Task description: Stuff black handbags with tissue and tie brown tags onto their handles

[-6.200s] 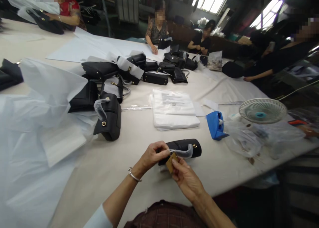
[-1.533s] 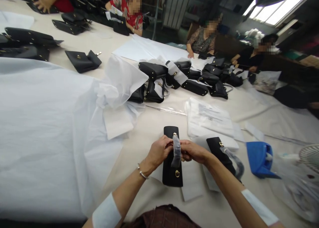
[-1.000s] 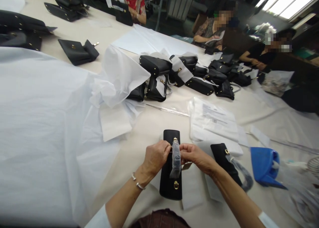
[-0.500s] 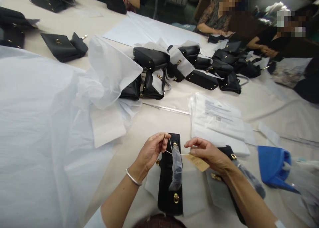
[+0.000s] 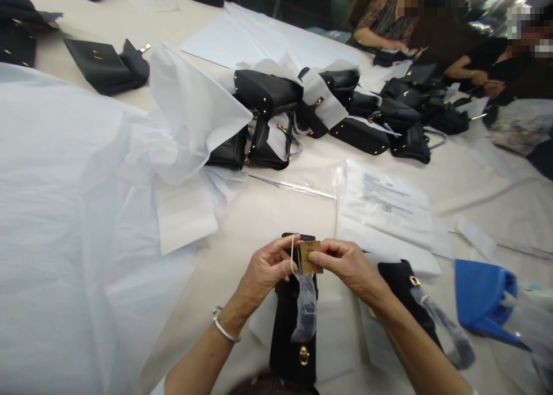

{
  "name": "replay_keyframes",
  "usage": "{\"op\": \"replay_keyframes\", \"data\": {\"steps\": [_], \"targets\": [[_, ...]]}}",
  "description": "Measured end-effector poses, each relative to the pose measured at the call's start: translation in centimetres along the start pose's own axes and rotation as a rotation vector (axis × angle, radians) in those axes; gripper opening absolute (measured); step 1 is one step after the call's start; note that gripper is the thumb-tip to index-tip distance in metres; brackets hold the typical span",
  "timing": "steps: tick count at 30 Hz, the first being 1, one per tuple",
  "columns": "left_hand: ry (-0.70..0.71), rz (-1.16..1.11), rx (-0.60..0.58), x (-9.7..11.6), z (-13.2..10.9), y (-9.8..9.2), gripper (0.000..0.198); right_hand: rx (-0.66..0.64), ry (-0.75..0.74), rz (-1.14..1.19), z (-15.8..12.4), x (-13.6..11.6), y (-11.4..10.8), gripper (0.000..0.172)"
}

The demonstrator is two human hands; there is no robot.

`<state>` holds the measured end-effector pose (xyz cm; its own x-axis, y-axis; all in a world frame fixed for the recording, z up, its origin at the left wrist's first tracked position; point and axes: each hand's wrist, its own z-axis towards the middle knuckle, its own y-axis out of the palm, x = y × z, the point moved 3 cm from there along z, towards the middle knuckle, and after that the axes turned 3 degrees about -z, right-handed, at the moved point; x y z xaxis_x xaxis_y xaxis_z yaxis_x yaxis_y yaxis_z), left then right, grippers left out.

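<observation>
A: What is the right hand (image 5: 352, 265) doing?
B: Its grip is pinching the gold tag (image 5: 306, 254) over the far end of the black handbag (image 5: 288, 331), which is sitting near on the surface (image 5: 259, 211).
A: And the left hand (image 5: 261, 268)?
B: Its thumb and pointing finger are making a gap by the white string (image 5: 292, 251); I can't tell if they're holding it.
A: What could be going wrong?
B: If the right hand is pulling hard, the string could be snapping or snagging on the plastic-wrapped handle (image 5: 306, 311).

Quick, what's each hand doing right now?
Left hand: half-curled at the string; can't tell if it grips it.
Right hand: closed, pinching the tag.
</observation>
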<state>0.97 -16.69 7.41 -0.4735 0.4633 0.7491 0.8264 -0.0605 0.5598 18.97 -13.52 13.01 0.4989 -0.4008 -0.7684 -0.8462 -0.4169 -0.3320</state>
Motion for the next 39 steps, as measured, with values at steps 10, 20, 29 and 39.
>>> {"op": "replay_keyframes", "data": {"steps": [10,20,29,39], "targets": [[0.326,0.852,-0.118,5.6,0.8,1.1,0.026,-0.118,-0.128,-0.180,0.4,-2.8,1.0,0.022],[0.146,0.074,0.320,2.6,2.7,-3.2,0.030,0.044,-0.117,0.322,-0.3,1.1,2.7,0.048],[0.058,0.073,0.314,-6.6,-2.4,-7.5,0.089,1.105,-0.099,-0.420,-14.7,11.5,-10.3,0.069],[0.041,0.327,-0.061,-10.0,0.6,-1.6,0.093,0.655,0.055,-0.445,-14.1,22.5,-8.8,0.076]]}}
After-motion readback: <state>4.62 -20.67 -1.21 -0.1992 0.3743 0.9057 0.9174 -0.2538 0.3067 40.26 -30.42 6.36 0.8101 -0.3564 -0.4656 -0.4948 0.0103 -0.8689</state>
